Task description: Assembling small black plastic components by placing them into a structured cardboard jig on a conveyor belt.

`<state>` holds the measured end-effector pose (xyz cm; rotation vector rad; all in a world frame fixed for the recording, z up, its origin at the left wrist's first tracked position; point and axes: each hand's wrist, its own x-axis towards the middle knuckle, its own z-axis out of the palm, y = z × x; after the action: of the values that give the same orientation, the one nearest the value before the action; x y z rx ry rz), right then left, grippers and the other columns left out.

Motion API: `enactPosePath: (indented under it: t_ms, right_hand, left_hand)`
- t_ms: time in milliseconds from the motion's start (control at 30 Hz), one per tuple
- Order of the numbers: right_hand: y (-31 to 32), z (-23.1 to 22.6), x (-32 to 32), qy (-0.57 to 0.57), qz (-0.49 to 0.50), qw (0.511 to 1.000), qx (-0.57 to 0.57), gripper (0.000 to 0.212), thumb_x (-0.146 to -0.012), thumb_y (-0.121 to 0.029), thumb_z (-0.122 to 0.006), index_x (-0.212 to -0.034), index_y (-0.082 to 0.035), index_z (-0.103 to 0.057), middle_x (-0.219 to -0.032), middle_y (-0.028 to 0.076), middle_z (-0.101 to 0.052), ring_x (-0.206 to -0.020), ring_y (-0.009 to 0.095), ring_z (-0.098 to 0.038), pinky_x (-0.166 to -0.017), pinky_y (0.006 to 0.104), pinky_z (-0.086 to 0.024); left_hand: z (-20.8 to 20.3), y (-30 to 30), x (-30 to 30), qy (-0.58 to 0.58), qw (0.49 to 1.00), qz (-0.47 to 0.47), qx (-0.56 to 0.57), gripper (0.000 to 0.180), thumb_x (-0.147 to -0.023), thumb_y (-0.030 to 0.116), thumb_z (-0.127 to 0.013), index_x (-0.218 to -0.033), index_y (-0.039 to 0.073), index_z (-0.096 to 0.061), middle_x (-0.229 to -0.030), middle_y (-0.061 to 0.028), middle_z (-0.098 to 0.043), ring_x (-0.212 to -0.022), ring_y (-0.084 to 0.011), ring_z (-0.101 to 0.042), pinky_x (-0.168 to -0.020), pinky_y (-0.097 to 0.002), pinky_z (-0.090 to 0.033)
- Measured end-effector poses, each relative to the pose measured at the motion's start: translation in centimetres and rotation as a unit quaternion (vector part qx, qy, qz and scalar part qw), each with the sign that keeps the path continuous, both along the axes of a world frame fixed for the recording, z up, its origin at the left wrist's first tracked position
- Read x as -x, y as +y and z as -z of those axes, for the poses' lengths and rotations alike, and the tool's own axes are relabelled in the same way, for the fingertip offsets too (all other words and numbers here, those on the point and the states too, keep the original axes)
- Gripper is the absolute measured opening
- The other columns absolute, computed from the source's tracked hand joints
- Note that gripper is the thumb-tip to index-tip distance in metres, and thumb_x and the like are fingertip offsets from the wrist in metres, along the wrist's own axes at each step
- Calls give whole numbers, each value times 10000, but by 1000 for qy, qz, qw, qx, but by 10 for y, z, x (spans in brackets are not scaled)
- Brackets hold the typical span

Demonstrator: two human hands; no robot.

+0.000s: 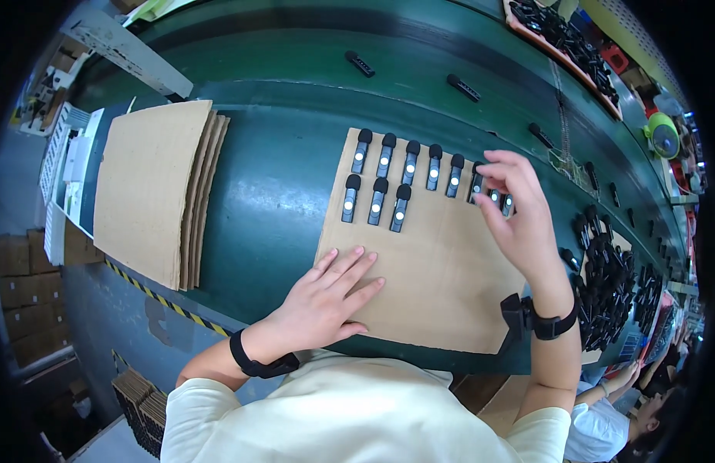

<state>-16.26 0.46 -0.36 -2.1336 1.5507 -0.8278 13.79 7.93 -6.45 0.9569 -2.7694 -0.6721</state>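
A cardboard sheet (pixel 431 285) lies on the green bench before me. On it, small black clip-on microphones (pixel 411 162) with rounded foam-like heads and pale round spots form two rows, the nearer one shorter. My left hand (pixel 324 299) rests flat on the sheet's near left part, fingers spread, holding nothing. At the right end of the far row, my right hand (pixel 518 204) hovers with thumb and fingers curved apart. Its fingertips are beside one microphone (pixel 476 183); whether they touch it is unclear. The hand partly hides further microphones (pixel 508 204) in that row.
Stacked cardboard sheets (pixel 153 185) sit at the left. Beyond my sheet, a green belt (pixel 296 54) carries scattered black pieces (pixel 463 87). A heap of black pieces (pixel 607 282) lies right of my arm. A co-worker (pixel 612 420) is at the lower right.
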Motion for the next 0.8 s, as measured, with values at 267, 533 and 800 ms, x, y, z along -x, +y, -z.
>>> enactPosePath:
  t_ms: [267,533,800]
  right_hand:
    - [-20,-11,1,-56,-2,998,0,291,-830,67,-649,-1103,-23,-599,-1233,95,-566,-891,140,-606,-822,263,-504]
    - [19,-19,-13,-161,-49,986,-11,280,-830,93,-617,-1096,11,-591,-1230,111,-568,-917,133,-588,-847,283,-497]
    - [39,-7,-10,-197,-36,980,-23,298,-814,105,-614,-1092,3,-581,-1233,140,-563,-932,146,-579,-862,287,-486]
  left_hand:
    - [-36,-48,1,126,991,-8,51,503,-744,290,-781,-1162,78,-598,-1271,-140,-554,-1183,-345,-524,-991,-501,-417]
    - [-12,-254,-10,180,932,-218,228,250,-836,152,-675,-1070,63,-661,-1101,-137,-659,-1068,-335,-604,-923,-412,-493]
    - [26,-349,-23,75,945,-232,218,237,-869,76,-648,-1103,46,-666,-1086,-133,-672,-1011,-306,-634,-918,-367,-504]
